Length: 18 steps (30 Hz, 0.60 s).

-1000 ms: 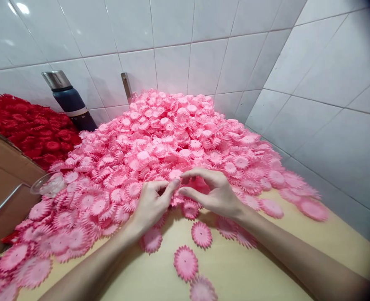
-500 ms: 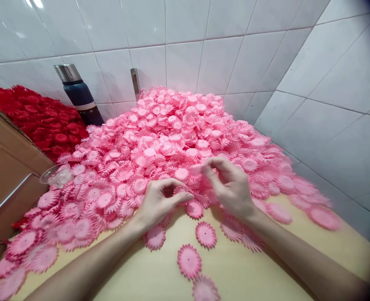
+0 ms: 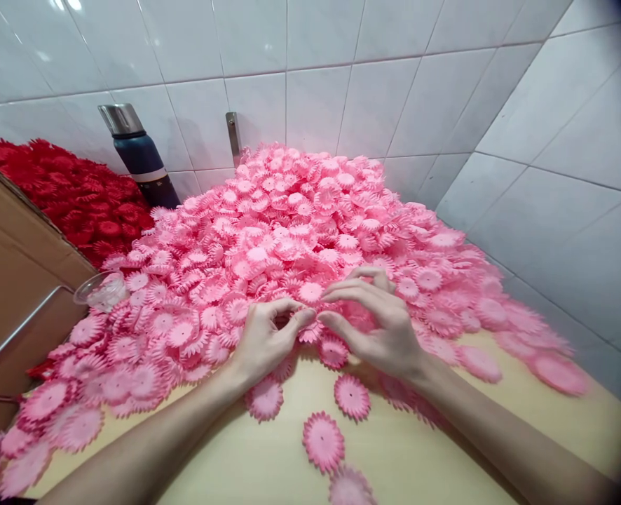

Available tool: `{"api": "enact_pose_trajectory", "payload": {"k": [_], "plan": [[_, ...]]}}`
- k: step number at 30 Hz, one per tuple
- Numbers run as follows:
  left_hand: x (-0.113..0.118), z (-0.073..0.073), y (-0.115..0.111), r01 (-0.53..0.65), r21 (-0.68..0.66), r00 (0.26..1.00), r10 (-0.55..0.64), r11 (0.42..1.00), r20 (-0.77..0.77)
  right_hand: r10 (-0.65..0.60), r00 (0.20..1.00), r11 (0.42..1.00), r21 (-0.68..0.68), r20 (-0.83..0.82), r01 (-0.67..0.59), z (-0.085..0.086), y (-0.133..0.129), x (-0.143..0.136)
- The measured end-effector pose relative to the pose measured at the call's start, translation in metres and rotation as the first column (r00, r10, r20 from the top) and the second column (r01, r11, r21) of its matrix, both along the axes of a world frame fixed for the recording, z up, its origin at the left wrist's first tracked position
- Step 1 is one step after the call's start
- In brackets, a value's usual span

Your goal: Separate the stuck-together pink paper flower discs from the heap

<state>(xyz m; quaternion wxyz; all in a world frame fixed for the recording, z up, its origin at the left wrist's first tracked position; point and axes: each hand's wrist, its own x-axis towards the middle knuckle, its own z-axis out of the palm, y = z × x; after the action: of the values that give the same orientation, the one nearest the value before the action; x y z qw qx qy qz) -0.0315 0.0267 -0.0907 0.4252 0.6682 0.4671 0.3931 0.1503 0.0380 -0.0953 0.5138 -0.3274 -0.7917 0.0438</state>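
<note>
My left hand (image 3: 268,340) is closed in a pinch at the front of the heap, thumb and forefinger together on a pink flower disc (image 3: 308,334) that is mostly hidden behind them. Close to its right, my right hand (image 3: 381,326) has thumb and fingers apart, with no piece visible between the tips. Around both hands spreads a big heap of pink scalloped flower discs (image 3: 300,210). In front of them, several single pieces lie flat on the pale tabletop (image 3: 247,463), among them a pink disc (image 3: 324,440) with a small centre hole.
A dark blue bottle (image 3: 145,161) with a steel cap leans by the tiled wall (image 3: 315,105). Red flower pieces (image 3: 73,196) are piled at the far left behind a cardboard box (image 3: 21,273). A small clear plastic dish (image 3: 103,291) sits at the heap's left edge.
My right hand has lowered slightly toward my left fingertips and its fingers have spread; the pink disc it pinched no longer shows there. My left hand keeps its pinch. The view has shifted slightly.
</note>
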Motion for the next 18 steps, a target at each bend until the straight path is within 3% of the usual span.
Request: {"api": "enact_pose_trajectory", "payload": {"k": [11, 18], "plan": [[0.0016, -0.0041, 0.0026, 0.089, -0.107, 0.979, -0.067, 0.990, 0.193, 0.000, 1.000, 0.998, -0.064, 0.004, 0.000, -0.0048, 0.0020, 0.0008], [0.0004, -0.0064, 0.0003, 0.054, -0.092, 0.998, -0.052, 0.994, 0.025, 0.088, 0.996, 0.994, -0.074, 0.019, -0.087, -0.0038, -0.0004, 0.0016]]}}
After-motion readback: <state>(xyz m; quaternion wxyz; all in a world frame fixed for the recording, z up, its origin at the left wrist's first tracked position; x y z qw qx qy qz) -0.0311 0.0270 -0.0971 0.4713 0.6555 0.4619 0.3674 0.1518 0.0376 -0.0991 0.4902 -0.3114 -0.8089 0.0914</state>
